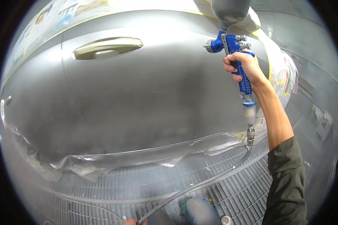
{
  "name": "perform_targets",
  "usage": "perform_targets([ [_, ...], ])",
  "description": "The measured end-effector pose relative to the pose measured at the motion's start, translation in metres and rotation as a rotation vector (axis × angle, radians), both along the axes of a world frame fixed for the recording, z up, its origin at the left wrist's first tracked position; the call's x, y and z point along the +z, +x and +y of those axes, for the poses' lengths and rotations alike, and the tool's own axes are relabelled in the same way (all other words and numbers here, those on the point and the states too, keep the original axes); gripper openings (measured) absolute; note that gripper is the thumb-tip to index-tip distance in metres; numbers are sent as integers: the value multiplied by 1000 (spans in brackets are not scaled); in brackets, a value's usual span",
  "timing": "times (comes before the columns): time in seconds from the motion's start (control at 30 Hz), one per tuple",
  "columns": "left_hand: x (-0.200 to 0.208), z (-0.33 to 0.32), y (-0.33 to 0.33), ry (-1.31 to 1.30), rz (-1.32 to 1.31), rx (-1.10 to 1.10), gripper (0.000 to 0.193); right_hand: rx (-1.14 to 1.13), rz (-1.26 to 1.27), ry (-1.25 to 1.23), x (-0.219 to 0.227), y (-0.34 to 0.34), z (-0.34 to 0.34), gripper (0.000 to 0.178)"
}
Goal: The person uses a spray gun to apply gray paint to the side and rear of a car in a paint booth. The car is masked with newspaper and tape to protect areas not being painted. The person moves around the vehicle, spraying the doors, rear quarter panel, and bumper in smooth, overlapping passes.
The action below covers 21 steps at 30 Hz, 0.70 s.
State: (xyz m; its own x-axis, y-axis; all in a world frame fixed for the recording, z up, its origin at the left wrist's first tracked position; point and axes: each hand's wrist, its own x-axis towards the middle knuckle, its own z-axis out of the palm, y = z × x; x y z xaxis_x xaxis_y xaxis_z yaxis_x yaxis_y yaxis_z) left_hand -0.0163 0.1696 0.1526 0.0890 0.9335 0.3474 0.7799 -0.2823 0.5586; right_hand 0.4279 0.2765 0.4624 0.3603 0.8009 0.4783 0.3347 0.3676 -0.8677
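My right hand (248, 67) is wrapped round the handle of a blue spray gun (245, 83), fingers at its trigger. The gun stands upright with a grey cup (231, 13) on top, and its silver nozzle (208, 46) points left along a grey car door panel (146, 97). Below the handle, a clear filter and metal coupling join it to a grey air hose (199, 184). The hose curves down to the lower edge, where my left hand (130, 222) is closed around it, mostly cut off by the frame. A gold-toned door handle (108, 48) sits on the panel.
Masking paper and tape (280, 69) cover the car at the right and along the top. Plastic sheeting (112, 159) hangs along the panel's lower edge. Underfoot is a metal floor grating (139, 183), with a thin line (84, 204) lying across it at the left.
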Motion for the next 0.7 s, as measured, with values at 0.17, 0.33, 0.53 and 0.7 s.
perform_targets([
  [0.17,5,-13,65,-29,3,-70,21,-46,27,-28,-12,82,-36,17],
  [0.33,-9,-25,127,-131,-11,-145,27,-106,77,-17,-24,164,-73,13],
  [0.53,-12,-40,201,-136,23,-234,37,-180,123,-23,-43,262,-114,12],
  [0.7,-11,-48,248,-91,1,-301,38,-319,134,-8,-59,331,-130,11],
])
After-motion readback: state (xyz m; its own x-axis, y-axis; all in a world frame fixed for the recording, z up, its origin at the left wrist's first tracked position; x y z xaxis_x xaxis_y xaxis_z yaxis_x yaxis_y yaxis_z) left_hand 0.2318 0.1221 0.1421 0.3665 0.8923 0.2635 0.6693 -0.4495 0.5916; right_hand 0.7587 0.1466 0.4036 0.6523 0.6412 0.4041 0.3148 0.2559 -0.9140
